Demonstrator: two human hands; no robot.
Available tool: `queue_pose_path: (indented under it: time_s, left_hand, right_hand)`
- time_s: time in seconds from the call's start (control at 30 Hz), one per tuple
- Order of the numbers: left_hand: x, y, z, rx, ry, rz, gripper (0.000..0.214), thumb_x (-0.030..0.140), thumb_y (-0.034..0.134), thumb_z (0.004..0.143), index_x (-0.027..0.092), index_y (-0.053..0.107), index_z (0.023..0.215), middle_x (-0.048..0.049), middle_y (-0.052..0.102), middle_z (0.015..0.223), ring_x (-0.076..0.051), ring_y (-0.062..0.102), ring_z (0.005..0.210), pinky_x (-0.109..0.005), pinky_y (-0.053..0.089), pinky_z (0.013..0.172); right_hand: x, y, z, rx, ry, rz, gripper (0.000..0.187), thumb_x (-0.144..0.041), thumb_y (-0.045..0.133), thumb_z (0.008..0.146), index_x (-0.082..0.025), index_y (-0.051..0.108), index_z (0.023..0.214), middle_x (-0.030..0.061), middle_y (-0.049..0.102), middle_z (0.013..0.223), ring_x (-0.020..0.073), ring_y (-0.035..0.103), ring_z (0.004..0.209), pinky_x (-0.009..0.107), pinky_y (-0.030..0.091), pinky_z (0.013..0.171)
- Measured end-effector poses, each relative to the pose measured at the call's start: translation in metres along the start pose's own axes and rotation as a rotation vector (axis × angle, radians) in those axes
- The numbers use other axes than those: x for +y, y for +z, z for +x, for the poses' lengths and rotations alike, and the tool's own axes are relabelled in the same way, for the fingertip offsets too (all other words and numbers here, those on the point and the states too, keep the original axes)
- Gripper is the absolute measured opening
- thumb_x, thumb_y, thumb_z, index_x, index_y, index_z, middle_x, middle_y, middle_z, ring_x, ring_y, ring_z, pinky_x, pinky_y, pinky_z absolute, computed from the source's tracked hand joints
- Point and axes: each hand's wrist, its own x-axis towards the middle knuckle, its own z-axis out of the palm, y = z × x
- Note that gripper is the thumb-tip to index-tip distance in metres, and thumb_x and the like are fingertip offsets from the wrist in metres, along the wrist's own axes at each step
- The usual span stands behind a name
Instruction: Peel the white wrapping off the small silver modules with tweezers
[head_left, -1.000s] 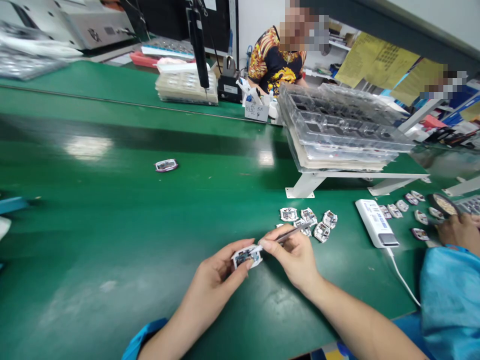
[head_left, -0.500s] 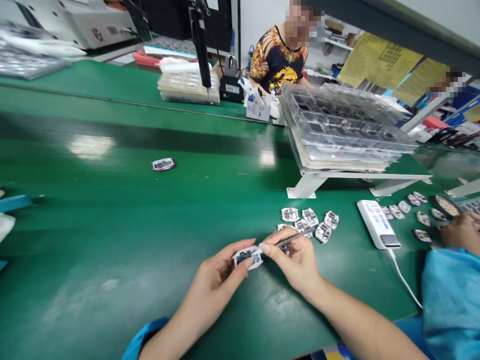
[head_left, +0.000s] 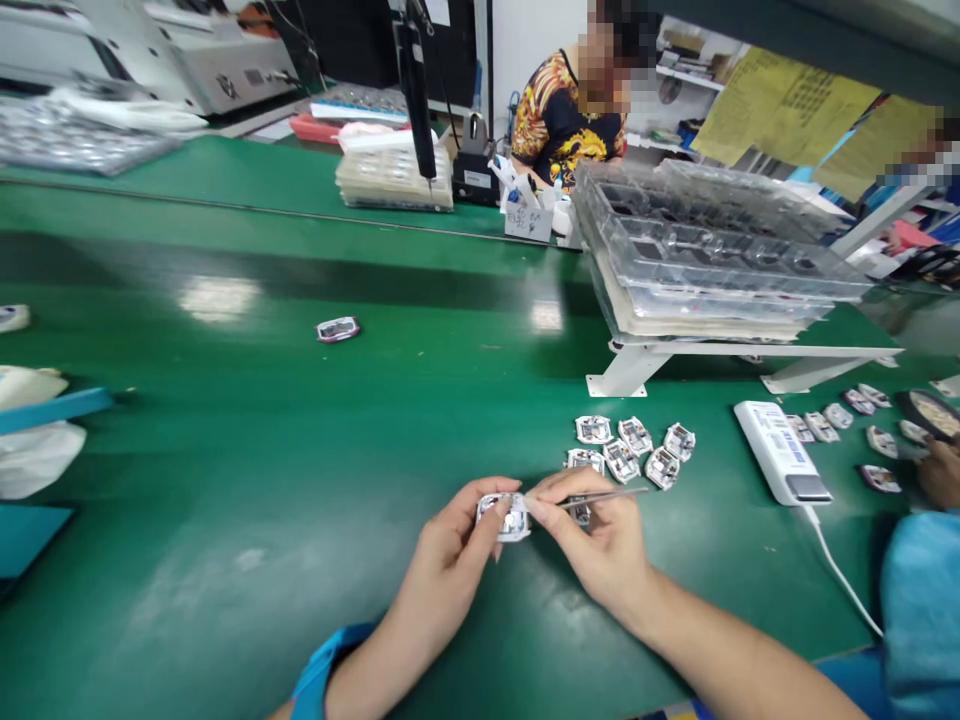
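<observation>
Between the thumb and fingers of my left hand (head_left: 461, 540) is a small white watch-like housing (head_left: 513, 522) with electronic parts inside. My right hand (head_left: 600, 530) is closed on thin metal tweezers (head_left: 611, 495), its fingertips at the right edge of the housing. The tweezers' working tip is hidden by my fingers. Just beyond my right hand lie several similar white housings (head_left: 621, 461), open sides up, partly covered by the hand. A single housing with a purplish rim (head_left: 337, 329) lies apart, farther off on the green table (head_left: 225, 430).
Clear plastic trays (head_left: 705, 260) are stacked on a white-legged stand (head_left: 626, 372). A white device (head_left: 780, 455) with a cable lies at right, near a co-worker's hand (head_left: 941, 475) and blue sleeve. An electric screwdriver (head_left: 415, 95) hangs at the back. Another person (head_left: 562, 120) sits across.
The housing in my left hand has tipped, so more of its pale inside shows. The tweezers lie flatter in my right hand. The whole view has shifted slightly, bringing more of the left side in.
</observation>
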Motion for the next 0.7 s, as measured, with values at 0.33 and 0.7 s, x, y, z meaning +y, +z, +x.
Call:
queue_pose_path:
  time_s: [0.33, 0.7]
  left_hand:
    - [-0.0002, -0.0024, -0.0016, -0.073, -0.082, -0.212, 0.041, 0.047, 0.057, 0.085, 0.013, 0.069, 0.105, -0.0023, 0.064, 0.067, -0.017, 0.052, 0.064, -0.028, 0.039, 0.059]
    - [0.0061, -0.0024, -0.0037, -0.096, -0.102, -0.18, 0.035, 0.044, 0.06, 0.083, 0.014, 0.07, 0.098, -0.0014, 0.062, 0.067, -0.015, 0.051, 0.061, -0.026, 0.039, 0.056]
  right_hand:
    - [0.0035, -0.0039, 0.0083, -0.043, 0.013, 0.128, 0.004, -0.022, 0.072, 0.083, -0.023, 0.068, 0.084, 0.0038, 0.073, 0.082, 0.0199, 0.069, 0.079, 0.034, 0.055, 0.073]
    - [0.0073, -0.0038, 0.0095, -0.081, 0.151, 0.131, 0.009, -0.027, 0.074, 0.08, -0.021, 0.067, 0.078, 0.0018, 0.068, 0.077, 0.017, 0.063, 0.072, 0.03, 0.05, 0.066]
